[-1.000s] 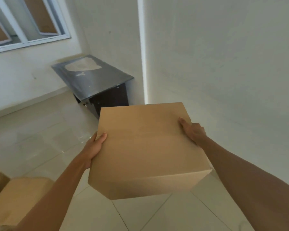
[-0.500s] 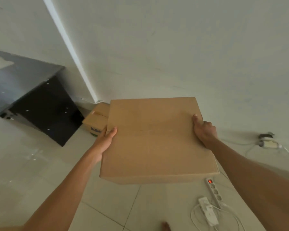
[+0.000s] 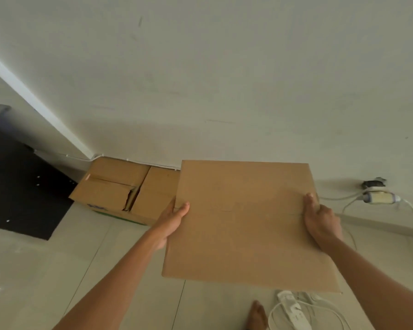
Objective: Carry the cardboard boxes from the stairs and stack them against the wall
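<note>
I hold a plain brown cardboard box (image 3: 246, 222) in the air in front of me, its top face toward the camera. My left hand (image 3: 171, 222) grips its left edge, thumb on top. My right hand (image 3: 320, 220) grips its right edge. On the floor against the white wall (image 3: 224, 79) sits another cardboard box (image 3: 119, 189) with loosely folded flaps and printing on its side. The carried box covers that box's right end.
A dark cabinet (image 3: 17, 184) stands at the left. A wall socket with a plug and adapter (image 3: 377, 194) is low on the right. A white power strip with coiled cable (image 3: 293, 310) lies by my bare foot (image 3: 256, 315) on the tiled floor.
The view has turned right and down toward the wall. The floor box has come fully into sight, and the carried box now sits nearer the wall. Both hands keep their grip.
</note>
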